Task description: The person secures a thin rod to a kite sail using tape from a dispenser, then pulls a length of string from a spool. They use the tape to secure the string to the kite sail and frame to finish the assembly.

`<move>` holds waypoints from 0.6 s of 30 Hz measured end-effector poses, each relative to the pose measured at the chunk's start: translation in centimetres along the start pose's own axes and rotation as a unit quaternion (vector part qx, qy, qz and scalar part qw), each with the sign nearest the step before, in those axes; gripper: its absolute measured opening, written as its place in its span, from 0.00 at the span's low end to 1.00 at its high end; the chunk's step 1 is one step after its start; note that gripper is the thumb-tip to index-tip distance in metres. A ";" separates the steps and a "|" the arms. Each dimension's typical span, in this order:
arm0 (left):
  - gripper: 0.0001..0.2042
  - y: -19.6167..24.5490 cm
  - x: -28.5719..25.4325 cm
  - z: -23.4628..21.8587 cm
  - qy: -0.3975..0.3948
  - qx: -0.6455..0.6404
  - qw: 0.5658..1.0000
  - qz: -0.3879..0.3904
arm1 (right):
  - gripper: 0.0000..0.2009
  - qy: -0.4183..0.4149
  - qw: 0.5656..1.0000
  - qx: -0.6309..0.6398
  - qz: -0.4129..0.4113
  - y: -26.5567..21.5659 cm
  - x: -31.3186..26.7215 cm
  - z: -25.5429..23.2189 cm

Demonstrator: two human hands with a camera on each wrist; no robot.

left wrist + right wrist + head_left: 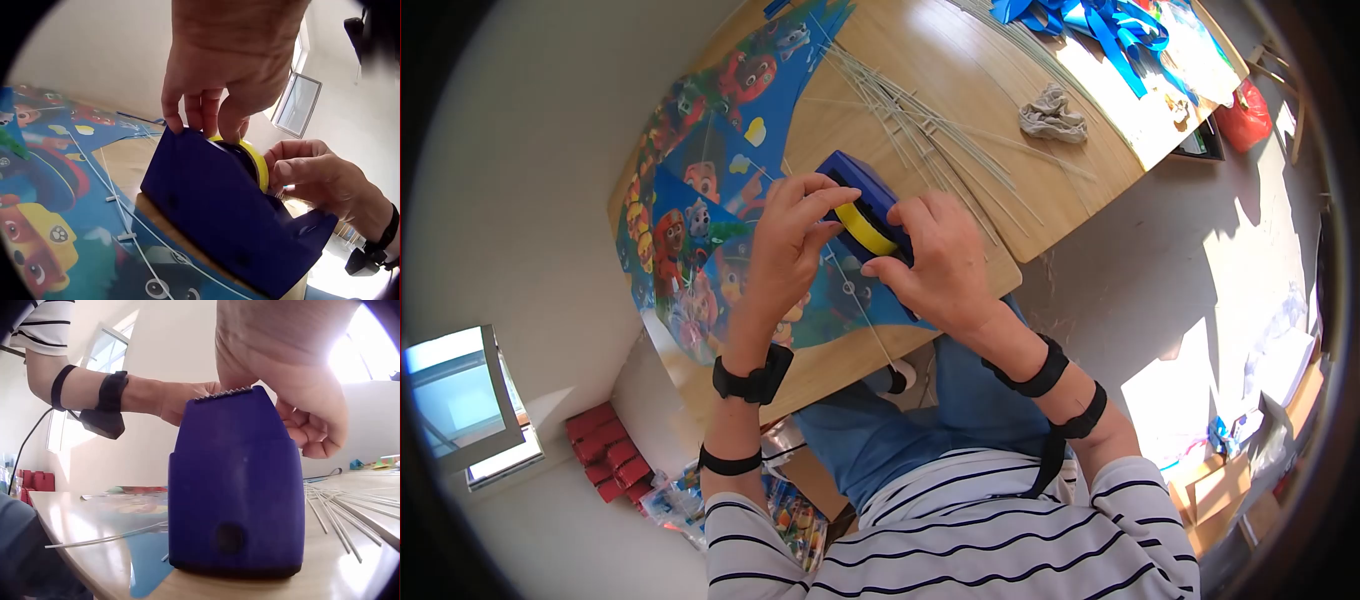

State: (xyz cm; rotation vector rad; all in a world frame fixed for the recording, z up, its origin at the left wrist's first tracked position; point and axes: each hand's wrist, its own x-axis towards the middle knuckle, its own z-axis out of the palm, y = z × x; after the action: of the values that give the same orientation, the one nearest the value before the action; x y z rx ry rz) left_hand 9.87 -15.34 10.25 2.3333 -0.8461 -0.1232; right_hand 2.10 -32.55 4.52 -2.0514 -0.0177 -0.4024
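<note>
With the fingers [825, 203] of the left hand [785, 240] bent, pinched the upper end of a yellow tape roll [863, 230] near the centre of the head view. With the right hand [948, 258], gripped the roll's lower end between thumb and curled fingers. Had the roll seated in a dark blue tape dispenser [237, 487], at the lower middle of the right wrist view. Saw the dispenser upright on the wooden counter [900, 50], with a serrated cutter [224, 394] along the top. Spotted a cartoon-printed sheet [670, 235] across the left of the head view, partly folded over itself. Noticed slim white connectors [127, 237] on thin rods at the lower left of the left wrist view. Found more loose rods [883, 88] fanned out at upper centre in the head view, a crumpled whitish bundle [1052, 115] to their right, and blue ribbons [1105, 30] heaped at the upper right, above a red bag [1245, 118].
</note>
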 end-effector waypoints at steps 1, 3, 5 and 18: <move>0.20 -0.4 0.4 0.0 -0.017 -0.011 1.000 -0.002 | 0.21 -0.009 1.000 0.003 0.000 0.2 0.3 0.2; 0.20 -1.1 0.8 0.1 -0.049 -0.032 0.998 -0.006 | 0.20 -0.014 1.000 -0.008 -0.018 0.2 0.7 0.3; 0.20 -1.1 1.0 -0.2 -0.058 -0.017 0.998 0.012 | 0.19 -0.019 0.999 -0.019 -0.032 0.3 0.9 0.4; 0.16 -1.5 2.0 -0.7 -0.090 0.037 0.994 0.055 | 0.10 0.002 0.989 -0.072 -0.130 0.5 1.3 1.2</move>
State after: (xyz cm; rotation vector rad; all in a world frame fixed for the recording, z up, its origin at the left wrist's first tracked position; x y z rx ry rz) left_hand 12.49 -15.27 10.18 2.3640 -1.0819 -0.2622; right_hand 3.73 -31.97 3.97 -2.1986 -0.2639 -0.5841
